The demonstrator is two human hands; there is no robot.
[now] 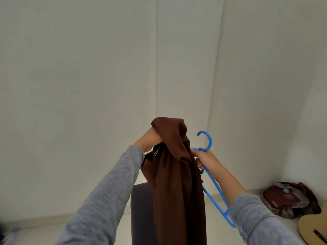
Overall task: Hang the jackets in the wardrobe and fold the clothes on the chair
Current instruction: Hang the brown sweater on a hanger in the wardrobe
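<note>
A brown jacket (178, 174) hangs down in front of me, raised at chest height. My left hand (150, 140) grips its top by the collar, where a small label shows. Beside it, my right hand (203, 160) holds a blue plastic hanger (215, 190) just below its hook, which points up. The hanger's near arm slants down along my right forearm; its far end lies behind the jacket. Below the jacket stands a dark chair back (141, 214). No wardrobe is in view.
White walls meet in a corner ahead. On the pale floor at the right lie a dark red bag (290, 198) and the body of an acoustic guitar (313, 228). A small blue object (10, 232) sits at the lower left edge.
</note>
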